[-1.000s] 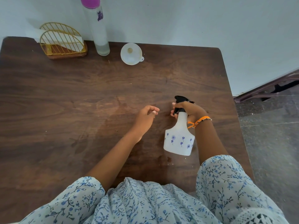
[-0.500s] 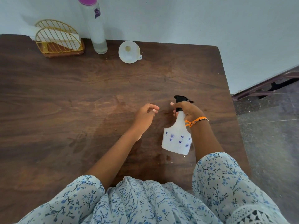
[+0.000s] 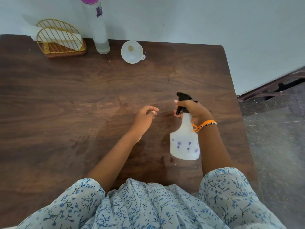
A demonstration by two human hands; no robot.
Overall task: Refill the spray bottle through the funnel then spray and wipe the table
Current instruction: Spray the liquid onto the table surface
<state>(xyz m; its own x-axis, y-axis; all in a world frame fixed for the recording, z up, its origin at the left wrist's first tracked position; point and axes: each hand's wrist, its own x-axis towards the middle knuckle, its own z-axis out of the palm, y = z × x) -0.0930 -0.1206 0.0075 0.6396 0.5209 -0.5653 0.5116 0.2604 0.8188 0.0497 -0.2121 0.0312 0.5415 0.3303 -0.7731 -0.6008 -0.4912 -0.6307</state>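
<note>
White plastic spray bottle with purple flowers and black trigger head (image 3: 184, 142): your right hand (image 3: 194, 111) has its grip clamped round the neck, bottle at the counter's (image 3: 82, 96) right side. Left hand (image 3: 145, 119) loosely curled, holding nothing, just beside it. White plastic funnel (image 3: 132, 52) lies at the far edge, beside a tall clear bottle with a purple cap (image 3: 99, 28).

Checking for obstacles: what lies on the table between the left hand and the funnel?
Nothing: in the head view, only bare brown table separates the left hand from the funnel.
</note>
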